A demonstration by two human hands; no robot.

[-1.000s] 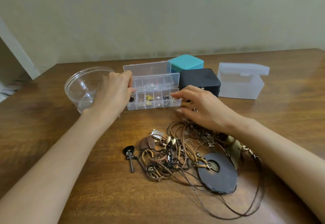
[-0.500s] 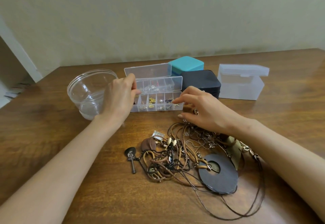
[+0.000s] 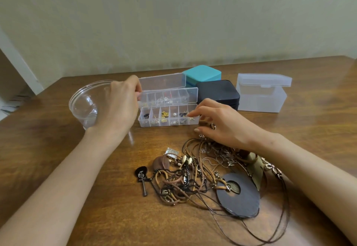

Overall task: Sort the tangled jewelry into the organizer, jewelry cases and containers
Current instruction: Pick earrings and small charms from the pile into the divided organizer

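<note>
A clear two-row organizer (image 3: 168,119) with its lid (image 3: 162,81) standing open holds small earrings and beads in several compartments. My left hand (image 3: 119,106) grips the organizer's left end, fingertips at the back row. My right hand (image 3: 218,124), with a ring on one finger, has thumb and forefinger together at the front row's rightmost compartment; whether they pinch anything is hidden. The tangled jewelry pile (image 3: 201,172) of cords, chains and pendants lies in front of it, under my right wrist. A dark disc pendant (image 3: 239,199) and a black guitar pendant (image 3: 142,177) are part of the pile.
A clear plastic bowl (image 3: 83,101) stands left of the organizer, partly behind my left hand. A teal case (image 3: 202,73) and a black case (image 3: 218,91) sit shut behind the organizer. A frosted box (image 3: 260,99) with a hinged lid stands at the right. Everything rests on a wooden table (image 3: 48,139) against the wall.
Both hands stay at the organizer's ends. My left fingertips have crept a little up toward the back row. The view has dropped slightly.
</note>
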